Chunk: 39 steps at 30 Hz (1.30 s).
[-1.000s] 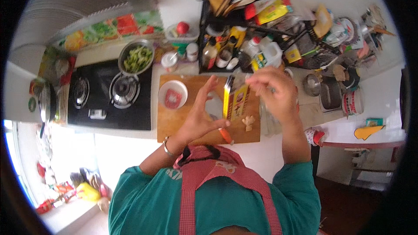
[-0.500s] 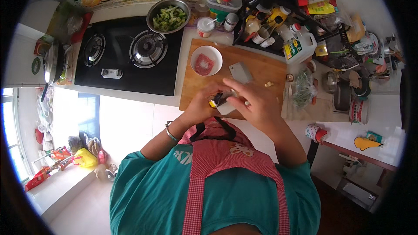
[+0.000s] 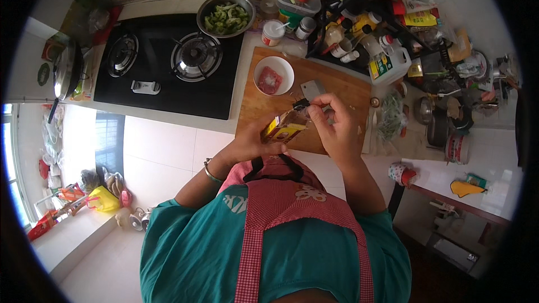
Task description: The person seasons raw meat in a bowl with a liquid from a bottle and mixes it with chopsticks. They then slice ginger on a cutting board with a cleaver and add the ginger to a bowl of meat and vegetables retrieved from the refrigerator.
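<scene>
Apparently the step in hand is getting at the mouth of a yellow-and-dark packet (image 3: 282,130), which is held up over the near part of the wooden chopping board (image 3: 345,90). The left hand (image 3: 248,142) has its thumb and fingers closed round the packet's lower end, near the board's near left corner. Over the board's middle, the right hand (image 3: 338,126) brings thumb and forefinger together at a black clip (image 3: 301,103) by the packet's upper end — they seem to pinch it, though whether the clip is free of the packet I cannot tell.

Toward the board's far left corner sits a white bowl (image 3: 285,68) with pinkish meat (image 3: 270,81) in it. A grey blade (image 3: 311,88) lies on the board to the right of that bowl, partly hidden by the right hand.

As I judge it, the next move calls for a steady left grip and a small, controlled pull or squeeze at the clip — packet upright enough, mouth over the board, so that nothing spills.
</scene>
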Motion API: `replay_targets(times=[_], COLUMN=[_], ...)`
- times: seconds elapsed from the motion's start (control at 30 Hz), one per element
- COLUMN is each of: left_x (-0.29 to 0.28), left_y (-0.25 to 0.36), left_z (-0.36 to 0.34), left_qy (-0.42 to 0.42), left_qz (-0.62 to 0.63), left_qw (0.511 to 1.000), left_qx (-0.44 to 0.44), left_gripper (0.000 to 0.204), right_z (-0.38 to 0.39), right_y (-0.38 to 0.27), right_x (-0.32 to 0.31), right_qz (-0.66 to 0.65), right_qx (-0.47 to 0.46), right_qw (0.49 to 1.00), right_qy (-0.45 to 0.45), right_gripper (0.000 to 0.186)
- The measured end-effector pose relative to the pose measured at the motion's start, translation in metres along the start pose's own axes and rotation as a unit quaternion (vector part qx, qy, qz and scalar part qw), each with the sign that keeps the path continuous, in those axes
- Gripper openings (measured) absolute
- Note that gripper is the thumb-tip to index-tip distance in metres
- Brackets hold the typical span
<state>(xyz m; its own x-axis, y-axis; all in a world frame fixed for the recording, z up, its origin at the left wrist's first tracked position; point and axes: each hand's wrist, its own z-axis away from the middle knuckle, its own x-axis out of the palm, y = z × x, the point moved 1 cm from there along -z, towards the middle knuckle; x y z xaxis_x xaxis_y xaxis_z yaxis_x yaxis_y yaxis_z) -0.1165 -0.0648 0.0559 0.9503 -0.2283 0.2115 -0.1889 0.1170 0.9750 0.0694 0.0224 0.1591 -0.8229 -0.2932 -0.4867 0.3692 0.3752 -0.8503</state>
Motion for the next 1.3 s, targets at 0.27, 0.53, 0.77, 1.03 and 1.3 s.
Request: replay_targets(times=[0.27,0.53,0.77,1.03,1.3], left_x=[0.004,0.005,0.009,0.018,0.014], left_y=[-0.015,0.004,-0.005,-0.019,-0.022], left_z=[-0.008,-0.013,-0.013,-0.013,-0.012], left_qy=[0.089,0.001,0.02,0.04,0.06], left_qz=[0.248,0.131,0.13,0.056,0.036], left_qw=[0.942,0.99,0.99,0.997,0.996], left_qx=[-0.209,-0.053,-0.047,-0.039,-0.047], left_gripper=[0.073,0.039,0.026,0.03,0.032], right_z=[0.011,0.01,0.007,-0.023,-0.025], right_y=[0.013,0.026,0.029,0.025,0.034], right_x=[0.011,0.01,0.004,0.003,0.007], right_qz=[-0.025,-0.033,-0.038,0.024,-0.151], right_qx=[0.035,0.038,0.081,0.016,0.09], right_qw=[0.999,0.999,0.991,0.963,0.975], right_qy=[-0.032,-0.02,-0.099,-0.267,-0.135], right_gripper=[0.01,0.009,0.018,0.037,0.028])
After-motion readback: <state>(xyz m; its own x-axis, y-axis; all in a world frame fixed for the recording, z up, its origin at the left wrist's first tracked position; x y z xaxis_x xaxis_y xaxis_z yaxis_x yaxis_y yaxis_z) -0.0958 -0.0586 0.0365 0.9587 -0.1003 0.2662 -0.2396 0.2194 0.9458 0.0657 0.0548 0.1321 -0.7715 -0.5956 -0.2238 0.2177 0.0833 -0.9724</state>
